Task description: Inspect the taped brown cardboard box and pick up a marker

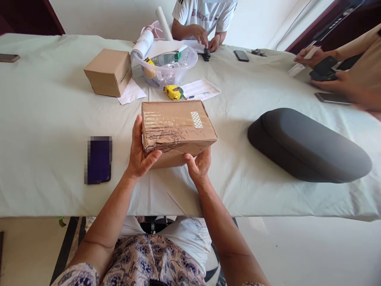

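Observation:
A taped brown cardboard box (178,123) is between my two hands, above the cloth-covered table (59,119). Its top has a small patterned white label, and dark scribble-like lines run along the near left edge. My left hand (140,153) grips the box's left side, thumb on the near face. My right hand (200,163) holds it from below at the near right corner, with most of its fingers hidden under the box. Just beyond the box lie a yellow tape measure (173,92) and a written sheet (205,88) with a pen on it.
A second cardboard box (108,71) stands back left, beside a clear plastic basin (166,75) of packing things. A phone (100,160) lies left, a dark grey hard case (309,145) right. One person sits opposite; another person's hands (330,73) hold items at far right.

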Tool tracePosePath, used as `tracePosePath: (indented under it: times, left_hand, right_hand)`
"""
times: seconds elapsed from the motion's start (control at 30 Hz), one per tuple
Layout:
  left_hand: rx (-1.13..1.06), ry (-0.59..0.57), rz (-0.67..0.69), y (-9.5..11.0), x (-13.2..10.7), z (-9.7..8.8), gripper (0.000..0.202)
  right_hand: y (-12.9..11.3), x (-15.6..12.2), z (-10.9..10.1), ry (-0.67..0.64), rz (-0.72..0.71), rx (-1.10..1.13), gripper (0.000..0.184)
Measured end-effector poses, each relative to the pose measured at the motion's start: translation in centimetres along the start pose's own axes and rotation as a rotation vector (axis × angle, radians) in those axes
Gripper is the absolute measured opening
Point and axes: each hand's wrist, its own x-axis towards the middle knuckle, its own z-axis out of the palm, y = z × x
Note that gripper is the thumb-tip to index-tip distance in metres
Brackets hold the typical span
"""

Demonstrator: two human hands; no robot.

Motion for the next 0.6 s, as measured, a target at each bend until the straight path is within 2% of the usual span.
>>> tracePosePath:
  times: [0.23,0.43,0.53,0.6]
  left_hand:
    - [0.058,0.057,0.005,-0.2,-0.1,0.3,0.087]
    - [0.023,-0.011,-0.111,-1.2,-0.7,0.1,0.116]
    - [0.013,-0.025,-0.154,-1.7,-1.0,-0.1,0.119]
    - [0.019,-0.010,-0.143,-1.7,-1.0,-0.1,0.116]
  right_hand:
    - [-0.2,0.0,-0.1,-0.015,0.045,0.021,0.066]
    - [-0.6,0.8,-0.8,0.061,0.096,0.015,0.068]
    - [0.5,1.6,-1.3,0.105,0.234,-0.055,0.050]
    - [1.7,2.1,-1.7,0.066,0.296,-0.168,0.039]
